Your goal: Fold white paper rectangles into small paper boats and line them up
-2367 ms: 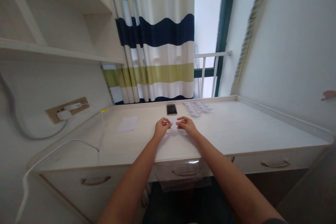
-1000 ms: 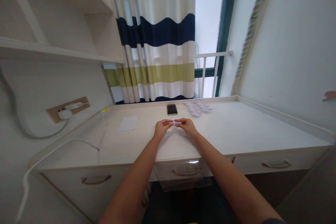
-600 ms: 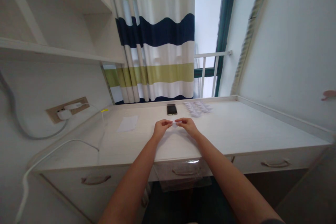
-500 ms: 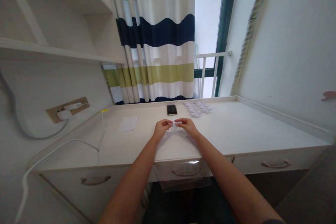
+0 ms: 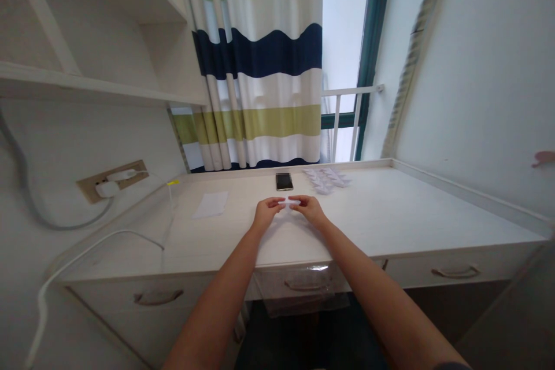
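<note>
A small folded piece of white paper (image 5: 287, 203) is held just above the desk between my two hands. My left hand (image 5: 267, 210) pinches its left end between thumb and fingers. At the other end my right hand (image 5: 307, 208) grips it the same way. The fingers cover both ends, so only the middle of the paper shows. Beyond my hands, several folded white paper pieces (image 5: 327, 179) lie in rows near the back edge. A stack of flat white paper sheets (image 5: 210, 204) rests to the left.
A dark phone (image 5: 284, 181) lies behind my hands on the white desk (image 5: 411, 214). A white cable (image 5: 125, 233) runs over the desk's left side, below a wall socket (image 5: 111, 181). Clear plastic (image 5: 299, 292) hangs over the middle drawer. A striped curtain (image 5: 269, 92) hangs behind.
Since the earliest frame, my fingers have come closer together, and the paper has turned from lying face-up to a narrow strip held level between them. In the last second little has moved.
</note>
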### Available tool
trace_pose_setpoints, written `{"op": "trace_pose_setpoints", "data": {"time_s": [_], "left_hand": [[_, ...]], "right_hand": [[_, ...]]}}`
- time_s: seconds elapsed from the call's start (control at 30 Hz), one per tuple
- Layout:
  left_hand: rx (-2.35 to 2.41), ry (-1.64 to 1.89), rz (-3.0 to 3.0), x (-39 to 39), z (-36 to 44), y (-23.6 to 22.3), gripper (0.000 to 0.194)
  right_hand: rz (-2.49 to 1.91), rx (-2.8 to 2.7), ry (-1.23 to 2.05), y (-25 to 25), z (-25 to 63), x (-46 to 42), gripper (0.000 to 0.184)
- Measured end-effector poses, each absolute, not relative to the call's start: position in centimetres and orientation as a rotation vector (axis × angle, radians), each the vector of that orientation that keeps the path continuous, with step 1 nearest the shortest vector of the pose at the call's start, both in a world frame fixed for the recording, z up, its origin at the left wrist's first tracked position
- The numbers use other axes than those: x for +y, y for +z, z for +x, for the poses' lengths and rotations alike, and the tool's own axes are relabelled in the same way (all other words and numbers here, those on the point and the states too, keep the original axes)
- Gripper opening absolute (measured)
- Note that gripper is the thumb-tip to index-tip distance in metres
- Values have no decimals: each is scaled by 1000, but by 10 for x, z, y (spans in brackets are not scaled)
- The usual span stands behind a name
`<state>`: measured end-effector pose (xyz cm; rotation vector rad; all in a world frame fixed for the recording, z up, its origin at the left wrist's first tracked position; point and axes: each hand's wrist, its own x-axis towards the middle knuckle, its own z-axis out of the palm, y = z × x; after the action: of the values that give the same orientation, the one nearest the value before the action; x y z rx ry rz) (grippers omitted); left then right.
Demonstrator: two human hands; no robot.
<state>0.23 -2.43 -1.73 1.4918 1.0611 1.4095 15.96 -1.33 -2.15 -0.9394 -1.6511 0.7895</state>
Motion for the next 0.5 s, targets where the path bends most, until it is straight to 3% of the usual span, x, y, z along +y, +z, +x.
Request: {"op": "trace_pose_setpoints", "data": {"time_s": [0.23,0.5], "left_hand": [[1125,1380,1597,-23,1,-20,23],[1128,1474,1708,-22,-1,-21,18]], "right_hand": [[-1025,-1739,574,-23,162,-12,19],[-980,-1767,440,-24,162,-12,15]]}}
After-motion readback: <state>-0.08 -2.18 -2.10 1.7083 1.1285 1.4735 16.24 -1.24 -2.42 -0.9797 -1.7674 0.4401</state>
